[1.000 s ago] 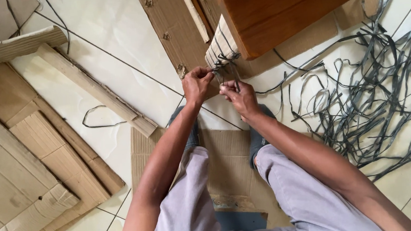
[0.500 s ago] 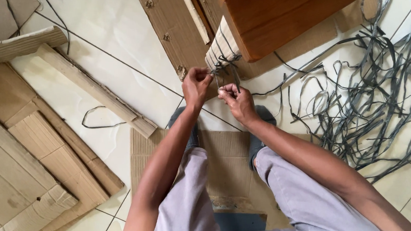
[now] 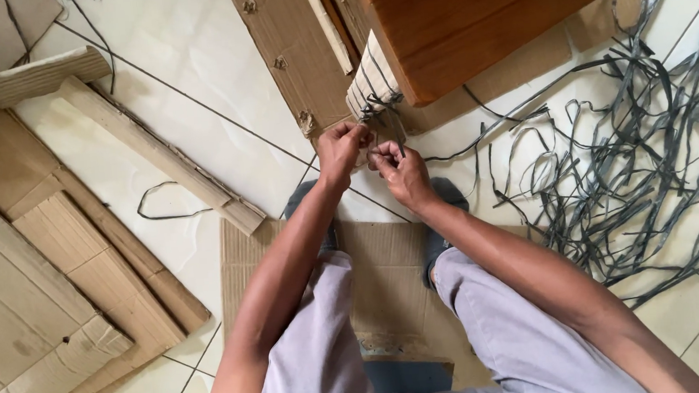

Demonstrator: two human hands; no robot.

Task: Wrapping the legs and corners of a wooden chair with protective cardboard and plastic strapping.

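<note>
Pinching dark strap (image 3: 382, 111) ends at centre frame, both hands closed on them

Left hand (image 3: 340, 148) and right hand (image 3: 396, 170) side by side, equally near; strap runs up-frame from fingers around cardboard-wrapped corner (image 3: 370, 81) of wooden furniture (image 3: 485, 16)

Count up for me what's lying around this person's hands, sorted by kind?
Hands pinching dark strap at the corner pad: 2
Wooden furniture piece: 1
Cardboard corner pad: 1
Tangled pile of dark straps: 1
Loose strap loop: 1
Long cardboard edge strips: 2
Total: 8
</note>
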